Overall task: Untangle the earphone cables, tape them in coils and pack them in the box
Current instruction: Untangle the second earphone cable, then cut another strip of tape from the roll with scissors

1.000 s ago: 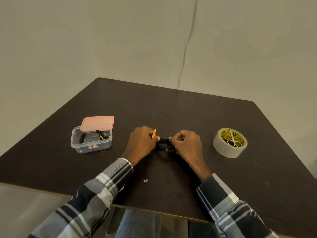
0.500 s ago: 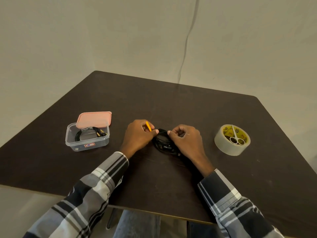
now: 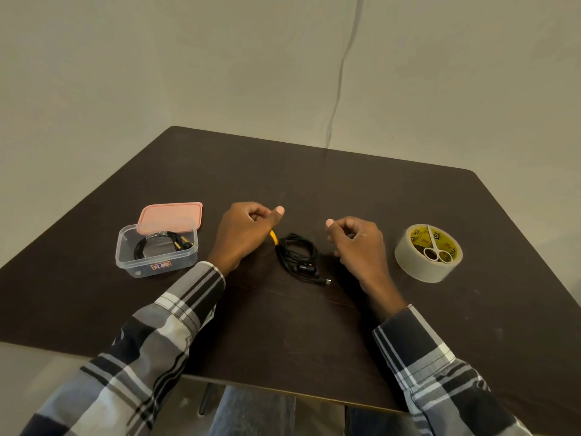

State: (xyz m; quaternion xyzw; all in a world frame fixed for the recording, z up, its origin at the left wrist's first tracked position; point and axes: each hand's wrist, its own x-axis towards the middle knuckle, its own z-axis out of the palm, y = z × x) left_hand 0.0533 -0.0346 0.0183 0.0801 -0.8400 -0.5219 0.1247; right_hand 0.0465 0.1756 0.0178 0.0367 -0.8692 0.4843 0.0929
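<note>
Left hand (image 3: 242,234): fingers curled, thumb raised; a yellow piece (image 3: 274,237) shows at its inner edge, touching the coil, but whether the hand grips it cannot be told. A second ago this hand pressed against the bundle; it now sits just beside it, toward the counter's left edge.

Right hand (image 3: 355,243): fingers loosely curled, thumb and forefinger near each other; a fine strand may be pinched there, too small to confirm. Half a second ago it was on the bundle; it has since drawn off toward the right edge.

Black earphone coil (image 3: 297,254): lies loose on the counter (image 3: 314,325) between the two hands, near mid-counter, plug end trailing toward the near edge. No tape seen round it.

Clear plastic box (image 3: 157,253): toward the left edge, pink lid (image 3: 171,217) laid askew on its far rim, one coiled cable (image 3: 162,243) already inside.

Tape roll (image 3: 428,253): toward the right edge, small scissors (image 3: 435,248) resting on top, well apart from the coil.

Status, as judged: the winding appears finished and the coil released. Taping is not yet done; the coil may spring open while unheld. Packing follows taping.
</note>
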